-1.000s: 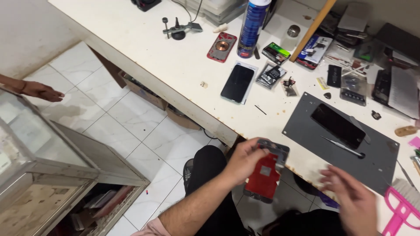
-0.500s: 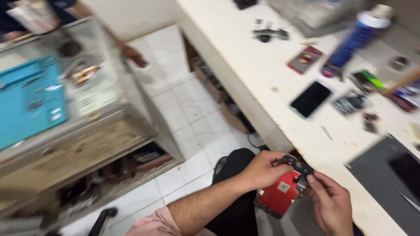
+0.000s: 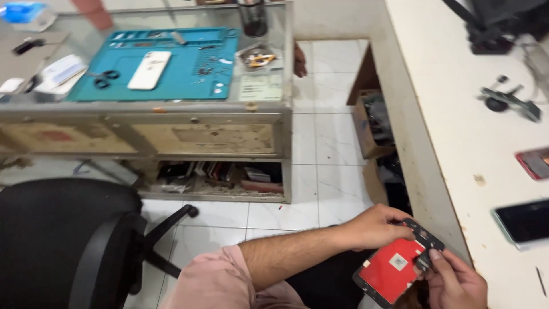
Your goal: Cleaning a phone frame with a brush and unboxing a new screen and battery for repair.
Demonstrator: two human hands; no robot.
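The left hand (image 3: 374,228) has its grip pressed together on the top edge of a phone screen part (image 3: 396,268), with the thumb on the dark frame. The right hand (image 3: 454,280) pinches the same part at its right side, the thumb tip lying on a small dark piece near the corner. The screen part has a red back with a small pale square in the middle and a black border. It is held tilted over the person's lap, at about 5 o'clock in the view, just beside the edge of the white counter (image 3: 457,120).

On this counter, at 3 o'clock, lies a dark phone (image 3: 523,222) with its glass up, and above it the corner of a red phone (image 3: 534,163). Further up rests a small metal tool (image 3: 509,102).

At 11 o'clock stands a glass-topped display case (image 3: 171,123). On its top lies a turquoise work mat (image 3: 189,77), and on the mat a white phone (image 3: 148,70) lies face down beside black scissors (image 3: 104,78). A pale rectangular paper label (image 3: 260,87) lies just right of the mat.

The floor (image 3: 331,143) has white tiles. A black office chair (image 3: 68,240) stands at 8 o'clock. Under the counter a brown cardboard box (image 3: 372,126) holds dark things.
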